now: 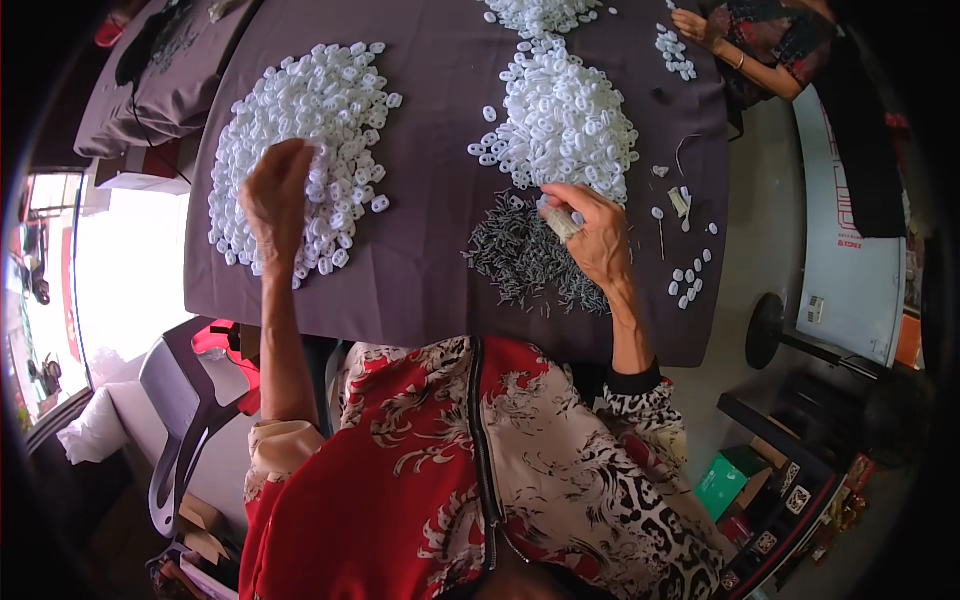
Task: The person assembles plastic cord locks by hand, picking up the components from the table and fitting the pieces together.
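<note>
My left hand (275,205) is over the left heap of small white oval plastic pieces with holes (335,110). Its thumb and fingers are pinched together, and I cannot make out what is between them. My right hand (598,235) is above a pile of thin dark-grey pins or screws (510,255), at the near edge of another heap of white pieces (565,110). The fingers are closed around a small white piece (544,202), mostly hidden. A beige wrap (562,224) sits around one right finger.
A brown cloth covers the table (430,200). On its right lie several loose white pieces (688,280), a thin stick (661,238) and another beige wrap (679,204). Another person's hand (697,30) is beside white pieces at the far right. A grey chair (180,410) stands at the left.
</note>
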Motion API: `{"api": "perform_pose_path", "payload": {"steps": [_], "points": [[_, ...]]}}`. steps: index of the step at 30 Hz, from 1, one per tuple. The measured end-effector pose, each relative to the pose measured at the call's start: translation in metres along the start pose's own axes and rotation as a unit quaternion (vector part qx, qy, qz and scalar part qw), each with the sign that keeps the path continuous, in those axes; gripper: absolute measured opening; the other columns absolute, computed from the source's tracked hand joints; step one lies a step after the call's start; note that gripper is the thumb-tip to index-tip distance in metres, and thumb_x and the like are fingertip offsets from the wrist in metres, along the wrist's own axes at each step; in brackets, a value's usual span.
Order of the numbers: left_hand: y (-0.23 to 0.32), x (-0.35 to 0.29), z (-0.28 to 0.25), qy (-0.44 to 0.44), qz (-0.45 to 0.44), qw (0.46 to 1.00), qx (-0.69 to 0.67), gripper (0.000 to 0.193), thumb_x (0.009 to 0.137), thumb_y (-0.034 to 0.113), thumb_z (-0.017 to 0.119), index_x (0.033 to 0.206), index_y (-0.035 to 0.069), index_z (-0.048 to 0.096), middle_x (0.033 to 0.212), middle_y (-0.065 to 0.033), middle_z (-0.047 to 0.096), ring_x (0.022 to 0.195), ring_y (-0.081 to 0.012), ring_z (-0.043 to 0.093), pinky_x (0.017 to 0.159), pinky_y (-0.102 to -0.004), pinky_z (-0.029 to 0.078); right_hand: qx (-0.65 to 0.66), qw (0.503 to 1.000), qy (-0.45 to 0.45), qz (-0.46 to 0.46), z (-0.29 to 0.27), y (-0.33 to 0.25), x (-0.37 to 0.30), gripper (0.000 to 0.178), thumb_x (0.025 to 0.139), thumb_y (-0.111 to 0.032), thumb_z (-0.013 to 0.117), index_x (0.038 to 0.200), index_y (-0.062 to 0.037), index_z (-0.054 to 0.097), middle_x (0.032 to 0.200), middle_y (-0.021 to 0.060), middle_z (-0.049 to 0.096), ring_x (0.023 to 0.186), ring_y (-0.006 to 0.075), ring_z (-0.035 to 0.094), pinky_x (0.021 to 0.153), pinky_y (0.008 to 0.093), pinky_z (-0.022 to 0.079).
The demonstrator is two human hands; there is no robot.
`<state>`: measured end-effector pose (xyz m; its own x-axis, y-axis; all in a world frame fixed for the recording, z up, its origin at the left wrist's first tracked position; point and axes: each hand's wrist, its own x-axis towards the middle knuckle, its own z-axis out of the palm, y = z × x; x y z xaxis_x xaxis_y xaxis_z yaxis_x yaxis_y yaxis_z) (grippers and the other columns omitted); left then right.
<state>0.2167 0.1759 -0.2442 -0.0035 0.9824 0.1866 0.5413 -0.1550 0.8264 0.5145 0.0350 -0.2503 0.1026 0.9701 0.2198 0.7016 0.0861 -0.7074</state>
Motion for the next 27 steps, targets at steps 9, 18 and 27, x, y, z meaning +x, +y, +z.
{"api": "perform_pose_path", "payload": {"steps": [9, 18, 27], "points": [[0.01, 0.005, 0.015, 0.035, 0.096, 0.994, 0.035, 0.023, 0.075, 0.012, 0.062, 0.096, 0.004, 0.062, 0.087, -0.0107, 0.063, 0.074, -0.0225, 0.062, 0.066, -0.0322, 0.049, -0.021, 0.999, 0.012, 0.043, -0.005, 0.02, -0.001, 0.019, 0.071, -0.004, 0.065, 0.09, -0.001, 0.062, 0.079, 0.0094, 0.063, 0.066, 0.0172, 0.06, 0.06, 0.0268, 0.046], [0.035, -0.066, 0.138, -0.191, 0.265, 0.945, 0.033, 0.013, 0.068, 0.011, 0.062, 0.08, 0.007, 0.062, 0.076, -0.0082, 0.057, 0.076, -0.0268, 0.055, 0.065, -0.0378, 0.047, -0.117, 0.991, -0.052, 0.047, -0.014, 0.016, -0.026, 0.018, 0.071, -0.004, 0.06, 0.088, 0.0018, 0.06, 0.082, 0.015, 0.061, 0.07, 0.0294, 0.06, 0.062, 0.0329, 0.047], [0.033, -0.065, 0.164, -0.195, 0.287, 0.935, 0.069, 0.015, 0.071, 0.013, 0.062, 0.084, 0.007, 0.063, 0.077, -0.0078, 0.053, 0.077, -0.026, 0.052, 0.068, -0.0367, 0.043, -0.2, 0.974, -0.103, -0.009, 0.002, 0.019, -0.033, 0.024, 0.06, 0.007, 0.05, 0.082, 0.0006, 0.059, 0.076, 0.0136, 0.053, 0.076, 0.0299, 0.052, 0.071, 0.0378, 0.043]]}}
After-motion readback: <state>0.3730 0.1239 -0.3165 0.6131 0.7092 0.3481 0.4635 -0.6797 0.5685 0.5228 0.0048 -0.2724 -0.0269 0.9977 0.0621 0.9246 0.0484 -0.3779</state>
